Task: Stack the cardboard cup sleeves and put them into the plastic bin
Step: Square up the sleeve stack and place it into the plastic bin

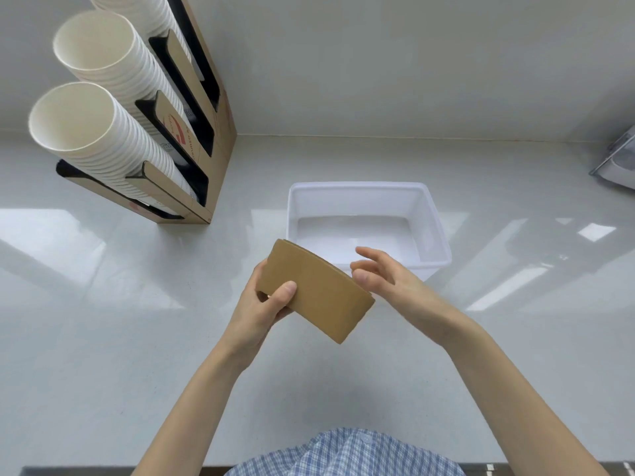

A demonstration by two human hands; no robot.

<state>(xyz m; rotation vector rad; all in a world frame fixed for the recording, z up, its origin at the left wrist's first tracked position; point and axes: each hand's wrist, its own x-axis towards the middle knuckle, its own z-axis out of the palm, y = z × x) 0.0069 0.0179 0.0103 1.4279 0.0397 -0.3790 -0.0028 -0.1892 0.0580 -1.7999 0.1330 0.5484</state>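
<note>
- Cardboard cup sleeves (314, 292), flattened and stacked into one brown bundle, are held above the white counter (103, 338) at frame centre, tilted from 10 o'clock down to 4 o'clock.
- Left hand (261, 307) pinches the bundle's left end, thumb pressed on top and fingers curled underneath.
- Right hand (388, 280) hovers at the bundle's 2 o'clock edge, fingers loosely spread and bent; whether they touch it is unclear.
- Plastic bin (436, 214), translucent white, sits on the counter just behind the hands at 12 o'clock, nothing visible inside.
- Cardboard cup dispenser (225, 139) stands at 10 o'clock, holding stacks of white paper cups (103, 97).
</note>
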